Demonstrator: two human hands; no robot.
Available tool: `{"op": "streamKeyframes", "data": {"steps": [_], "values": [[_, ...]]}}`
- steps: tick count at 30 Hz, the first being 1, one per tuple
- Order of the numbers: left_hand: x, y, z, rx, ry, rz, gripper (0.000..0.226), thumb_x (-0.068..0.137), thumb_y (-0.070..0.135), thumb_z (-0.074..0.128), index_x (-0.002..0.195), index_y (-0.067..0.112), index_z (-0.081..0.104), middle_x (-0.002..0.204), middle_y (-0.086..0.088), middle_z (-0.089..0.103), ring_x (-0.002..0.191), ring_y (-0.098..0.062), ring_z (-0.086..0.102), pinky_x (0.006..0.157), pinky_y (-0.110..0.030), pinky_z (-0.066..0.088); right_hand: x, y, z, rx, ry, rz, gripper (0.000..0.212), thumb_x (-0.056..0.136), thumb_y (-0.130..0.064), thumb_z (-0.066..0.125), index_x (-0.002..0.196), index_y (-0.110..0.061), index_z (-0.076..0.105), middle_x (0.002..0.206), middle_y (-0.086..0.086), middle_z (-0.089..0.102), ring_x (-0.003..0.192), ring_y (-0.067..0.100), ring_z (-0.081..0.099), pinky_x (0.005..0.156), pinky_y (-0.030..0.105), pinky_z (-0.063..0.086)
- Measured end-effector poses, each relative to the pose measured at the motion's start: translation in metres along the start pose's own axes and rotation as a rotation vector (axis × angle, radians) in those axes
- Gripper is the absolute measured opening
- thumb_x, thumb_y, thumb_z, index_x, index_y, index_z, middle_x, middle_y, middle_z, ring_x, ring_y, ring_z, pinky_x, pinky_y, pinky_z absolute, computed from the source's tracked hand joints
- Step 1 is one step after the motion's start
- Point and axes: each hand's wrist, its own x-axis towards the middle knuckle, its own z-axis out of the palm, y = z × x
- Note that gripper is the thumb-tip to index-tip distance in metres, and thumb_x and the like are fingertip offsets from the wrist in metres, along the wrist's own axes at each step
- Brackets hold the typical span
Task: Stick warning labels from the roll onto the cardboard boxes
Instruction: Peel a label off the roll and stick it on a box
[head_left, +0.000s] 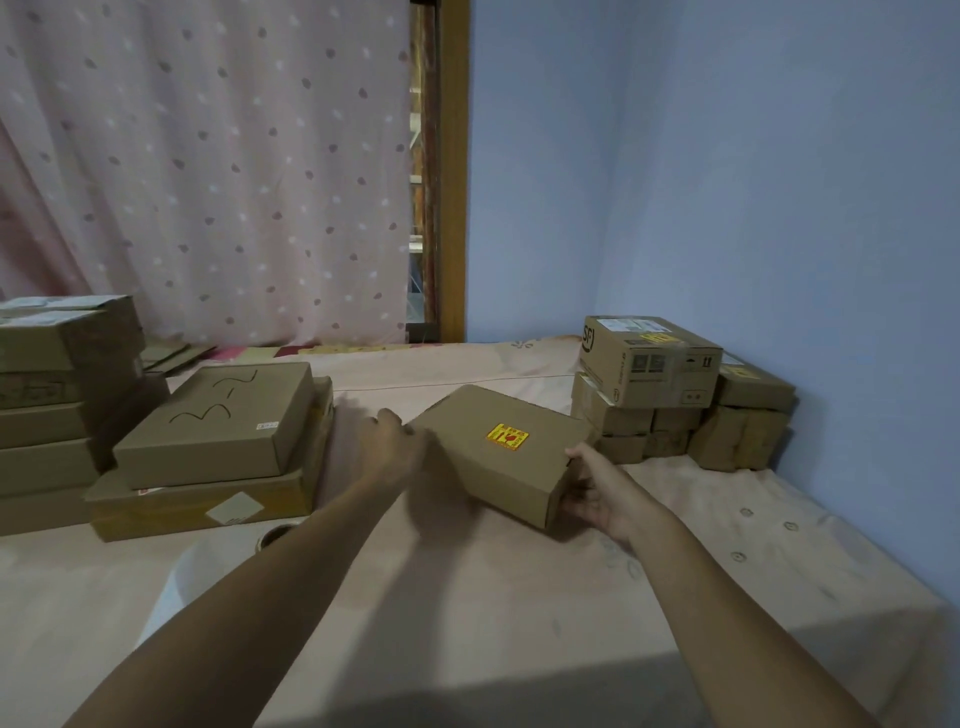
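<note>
Right hand grips labelled box at its near right corner, thumb on top. Left hand at box's left edge, blurred; grip cannot be told. Box mid-bed, between 2 stacks, 1 yellow label on lid. Judged: setting aside, probably toward right stack. Next needs roll and a box from left stack.

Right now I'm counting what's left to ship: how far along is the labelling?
Done: two boxes in the right-hand pile show yellow stickers. In hand: the held box already carries a yellow label; the right hand grips its near corner, and the left hand is blurred at its far edge. Left: the marked box and the left stacks show no yellow sticker. The roll lies before them.
</note>
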Motion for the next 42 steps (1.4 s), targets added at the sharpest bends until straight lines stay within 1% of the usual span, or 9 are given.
{"op": "streamKeyframes", "data": {"steps": [5,8,10,12,14,18,23,33,42], "values": [[-0.02,0.0,0.029,-0.189,-0.205,-0.046,0.045,0.09,0.053,0.062,0.106,0.012,0.057,0.112,-0.009,0.064,0.098,-0.026,0.061,0.081,-0.038,0.051,0.008,0.002,0.014,0.103,0.071,0.047,0.059,0.09,-0.034,0.074,0.138,-0.015,0.045,0.117,0.025,0.056,0.097,0.034,0.064,0.078,0.036,0.061],[-0.027,0.006,0.049,-0.453,-0.38,-0.106,0.053,0.087,0.059,0.065,0.115,0.014,0.06,0.109,-0.002,0.064,0.097,-0.022,0.064,0.089,-0.04,0.056,0.012,0.005,0.024,0.117,0.106,0.062,0.071,0.088,-0.033,0.077,0.146,-0.018,0.039,0.137,0.031,0.048,0.109,0.04,0.062,0.069,0.037,0.063],[-0.033,0.012,0.065,-0.534,-0.432,-0.103,0.058,0.083,0.06,0.069,0.118,0.014,0.062,0.107,0.0,0.067,0.089,-0.019,0.064,0.08,-0.034,0.055,0.017,0.009,0.028,0.103,0.108,0.08,0.072,0.087,-0.036,0.077,0.145,-0.012,0.041,0.136,0.031,0.049,0.112,0.04,0.063,0.059,0.035,0.063],[-0.038,0.017,0.082,-0.552,-0.428,-0.094,0.052,0.08,0.059,0.072,0.113,0.019,0.065,0.111,-0.002,0.07,0.093,-0.02,0.065,0.086,-0.036,0.056,0.02,0.012,0.029,0.072,0.098,0.082,0.068,0.089,-0.039,0.075,0.142,-0.009,0.046,0.121,0.028,0.057,0.106,0.037,0.066,0.062,0.035,0.063],[-0.042,0.022,0.094,-0.536,-0.382,-0.078,0.046,0.08,0.056,0.073,0.111,0.022,0.063,0.113,-0.002,0.07,0.102,-0.022,0.065,0.094,-0.041,0.055,0.023,0.012,0.027,0.033,0.098,0.084,0.063,0.093,-0.042,0.071,0.141,-0.009,0.046,0.102,0.024,0.059,0.094,0.034,0.068,0.079,0.038,0.062],[-0.042,0.03,0.106,-0.486,-0.306,-0.058,0.044,0.092,0.043,0.068,0.126,0.018,0.06,0.12,-0.001,0.064,0.11,-0.023,0.06,0.095,-0.039,0.051,0.027,0.007,0.019,-0.073,0.107,0.103,0.067,0.093,-0.046,0.07,0.144,-0.011,0.043,0.097,0.025,0.062,0.094,0.035,0.072,0.09,0.042,0.061],[-0.033,0.035,0.114,-0.46,-0.315,-0.061,0.043,0.096,0.033,0.063,0.135,0.015,0.061,0.128,-0.003,0.066,0.112,-0.024,0.061,0.097,-0.038,0.052,0.037,0.005,0.011,-0.213,0.059,0.132,0.066,0.095,-0.05,0.066,0.127,0.008,0.057,0.103,0.025,0.072,0.092,0.033,0.075,0.076,0.037,0.064],[-0.026,0.033,0.11,-0.43,-0.339,-0.069,0.048,0.097,0.036,0.06,0.141,0.015,0.055,0.132,-0.004,0.062,0.116,-0.023,0.057,0.094,-0.032,0.046,0.048,0.006,0.021,-0.311,0.085,0.066,0.048,0.1,-0.043,0.061,0.113,0.004,0.063,0.097,0.02,0.074,0.086,0.03,0.075,0.063,0.033,0.062],[-0.023,0.032,0.073,-0.41,-0.343,-0.07,0.034,0.095,0.029,0.061,0.124,0.012,0.066,0.124,-0.005,0.067,0.112,-0.023,0.06,0.095,-0.034,0.048,0.027,0.001,0.053,-0.39,0.033,-0.002,0.039,0.103,-0.034,0.056,0.104,0.004,0.064,0.096,0.02,0.072,0.081,0.029,0.072,0.064,0.032,0.06]]}}
